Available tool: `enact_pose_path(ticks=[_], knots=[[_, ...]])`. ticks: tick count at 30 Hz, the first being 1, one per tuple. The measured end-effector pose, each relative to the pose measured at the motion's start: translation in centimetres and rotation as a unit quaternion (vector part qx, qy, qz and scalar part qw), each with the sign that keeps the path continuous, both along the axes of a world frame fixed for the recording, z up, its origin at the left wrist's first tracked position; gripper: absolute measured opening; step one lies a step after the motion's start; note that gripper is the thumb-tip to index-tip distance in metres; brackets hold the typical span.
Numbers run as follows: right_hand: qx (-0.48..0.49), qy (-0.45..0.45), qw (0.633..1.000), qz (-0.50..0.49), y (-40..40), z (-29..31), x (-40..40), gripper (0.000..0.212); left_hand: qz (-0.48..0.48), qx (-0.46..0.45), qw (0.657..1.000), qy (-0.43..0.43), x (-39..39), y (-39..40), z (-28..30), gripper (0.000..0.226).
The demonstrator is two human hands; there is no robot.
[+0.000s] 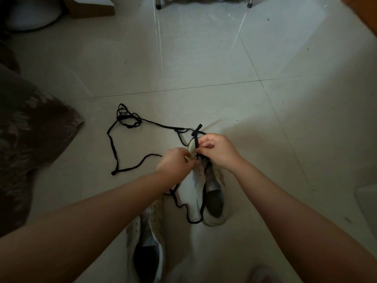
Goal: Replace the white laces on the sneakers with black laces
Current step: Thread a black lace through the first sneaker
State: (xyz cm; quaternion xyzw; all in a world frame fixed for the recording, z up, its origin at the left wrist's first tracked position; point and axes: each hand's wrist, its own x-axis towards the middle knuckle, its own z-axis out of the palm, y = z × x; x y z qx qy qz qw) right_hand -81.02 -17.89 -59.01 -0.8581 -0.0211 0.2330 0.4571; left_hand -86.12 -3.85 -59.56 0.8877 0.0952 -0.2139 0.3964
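- Head view, step in hand: both hands work at the toe end of the far sneaker [206, 193], which lies on the tiled floor [204, 58]; this looks like threading a black lace [196, 137] through the lowest eyelets.
- Right hand [216, 150] pinches that lace between thumb and curled fingers; a short end stands up just beyond the knuckles.
- Left hand [177, 162] is blurred; its fingers reach in at the eyelet rows and seem to pinch something there, but what exactly I cannot tell.
- From the toe, the lace trails back along the shoe's left side and loops round near the heel.
- Next move, as I judge it: draw the lace through, even the two ends, then cross them up to the next pair of eyelets. That calls for keeping the flat lace untwisted and the shoe steady.
- Sneakers: two. The near sneaker [146, 246] lies just by the left forearm, open and showing no lace.
- Black laces: two, I think. The second black lace [126, 119] lies loose and partly bunched on the floor to the left; where it nears the toe it is hard to separate from the first.
- White laces: none in sight.
- Elsewhere: a dark patterned cloth [30, 139] at the left edge, a cardboard box [91, 7] at the top.
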Motion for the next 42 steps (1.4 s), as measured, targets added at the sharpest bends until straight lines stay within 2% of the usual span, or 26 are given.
enact_pose_path(ticks=[3, 7, 11, 14, 17, 20, 25, 27, 32, 38, 42], knots=[[0.017, 0.001, 1.0, -0.002, 0.5, -0.1, 0.0, 0.016, 0.111, -0.094, 0.989, 0.018, 0.7, -1.0, -0.2, 0.015], [0.038, -0.012, 0.999, -0.032, 0.1, -0.3, 0.0, 0.01, 0.231, -0.148, 0.961, 0.032, 0.7, -1.2, -0.9, 0.004], [-0.115, -0.128, 0.984, 0.052, -1.7, -1.4, -0.4, 0.007, 0.316, -0.198, 0.926, 0.065, 0.6, -0.8, -1.5, 0.006], [-0.209, -0.14, 0.961, 0.112, -2.2, -2.0, -1.4, 0.008, 0.317, -0.232, 0.915, 0.095, 0.3, -0.9, -1.6, 0.013], [-0.237, -0.15, 0.951, 0.129, -2.2, -2.4, -2.1, 0.012, 0.31, -0.231, 0.915, 0.112, -0.1, -1.1, -1.7, 0.015], [-0.211, -0.16, 0.958, 0.106, -1.8, -3.1, -2.5, 0.014, 0.294, -0.216, 0.926, 0.102, -0.2, -1.2, -2.0, 0.019], [-0.146, -0.085, 0.985, 0.045, -1.7, -3.7, -2.6, 0.015, 0.278, -0.19, 0.94, 0.062, -0.1, -1.4, -2.3, 0.014], [-0.115, -0.057, 0.991, 0.026, -1.6, -3.8, -2.7, 0.018, 0.295, -0.198, 0.933, 0.056, -0.3, -1.6, -2.5, 0.014], [-0.096, -0.006, 0.995, 0.012, -1.4, -4.3, -3.0, 0.024, 0.347, -0.273, 0.89, 0.109, -0.4, -1.9, -2.3, 0.019], [-0.111, -0.015, 0.994, 0.014, -1.2, -4.0, -2.9, 0.022, 0.325, -0.208, 0.919, 0.076, -0.1, -1.6, -2.6, 0.025], [-0.122, -0.025, 0.992, 0.018, -1.3, -3.7, -3.1, 0.02, 0.248, -0.176, 0.952, 0.03, -0.1, -0.9, -2.4, 0.017]])
